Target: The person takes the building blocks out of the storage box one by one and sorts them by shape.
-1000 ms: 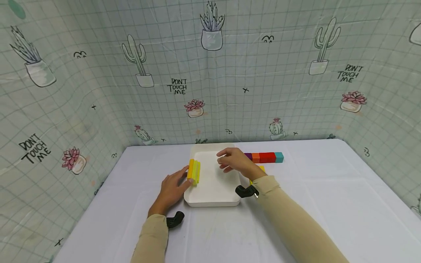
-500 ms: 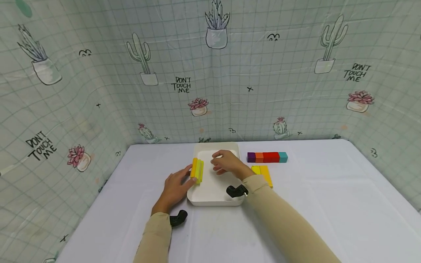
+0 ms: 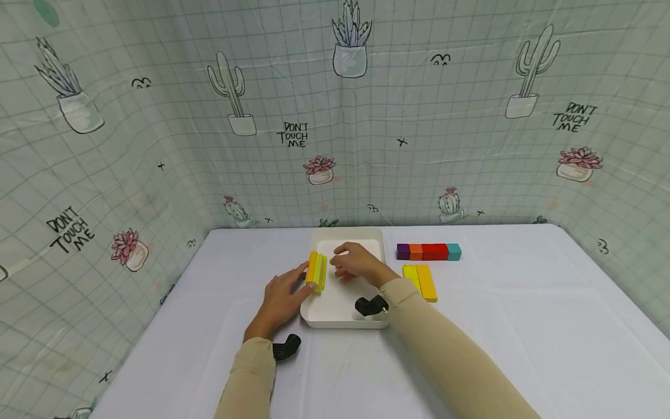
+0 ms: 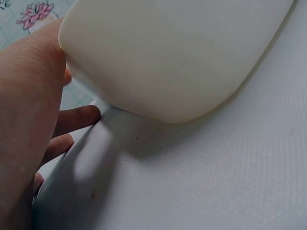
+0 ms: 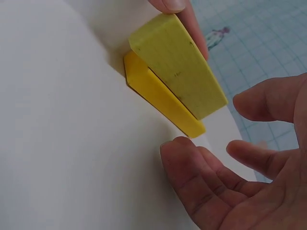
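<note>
At the left rim of the white tray (image 3: 345, 317), my left hand (image 3: 282, 297) holds yellow blocks (image 3: 317, 272), its thumb at their near end. In the right wrist view, a yellow-green block (image 5: 180, 64) leans above a deeper yellow block (image 5: 165, 103) that touches the tray floor. The left thumb (image 5: 175, 4) meets the upper block's end. My right hand (image 3: 358, 262) hovers over the tray just right of the blocks, fingers loosely bent and apart, with nothing between them. In the left wrist view, the left fingers (image 4: 76, 120) reach past the tray's underside; the blocks are hidden there.
Right of the tray lies a row of purple, orange, red and teal blocks (image 3: 434, 252). Nearer, a yellow-green block (image 3: 410, 276) and an amber block (image 3: 426, 283) lie side by side. A patterned cloth (image 3: 387, 174) stands behind the white table (image 3: 523, 326).
My right hand has moved left across the tray, close to the held blocks, uncovering the yellow blocks on the table. The left hand keeps its place at the rim; the head view has shifted slightly.
</note>
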Action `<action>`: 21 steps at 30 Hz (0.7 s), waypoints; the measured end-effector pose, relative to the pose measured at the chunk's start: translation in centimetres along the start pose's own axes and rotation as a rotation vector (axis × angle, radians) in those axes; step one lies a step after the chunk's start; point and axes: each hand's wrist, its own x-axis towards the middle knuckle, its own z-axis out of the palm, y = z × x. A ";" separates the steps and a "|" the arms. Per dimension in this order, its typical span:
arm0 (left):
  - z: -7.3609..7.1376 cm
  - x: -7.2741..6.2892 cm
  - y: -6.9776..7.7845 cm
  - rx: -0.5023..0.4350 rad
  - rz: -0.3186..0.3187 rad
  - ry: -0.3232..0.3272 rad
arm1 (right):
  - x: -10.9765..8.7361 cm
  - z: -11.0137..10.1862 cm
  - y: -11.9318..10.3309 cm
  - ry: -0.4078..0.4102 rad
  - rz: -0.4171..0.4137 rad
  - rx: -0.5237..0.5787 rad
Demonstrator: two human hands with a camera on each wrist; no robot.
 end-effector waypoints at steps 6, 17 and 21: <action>0.1 0.1 -0.2 0.001 -0.001 0.003 | 0.3 0.7 -0.2 -0.008 -0.009 0.022; 0.3 0.1 -0.2 0.021 0.007 0.006 | 1.0 2.0 0.0 -0.007 -0.027 -0.012; 0.1 0.1 -0.2 0.025 0.002 0.003 | 1.0 2.3 -0.2 0.003 -0.025 -0.061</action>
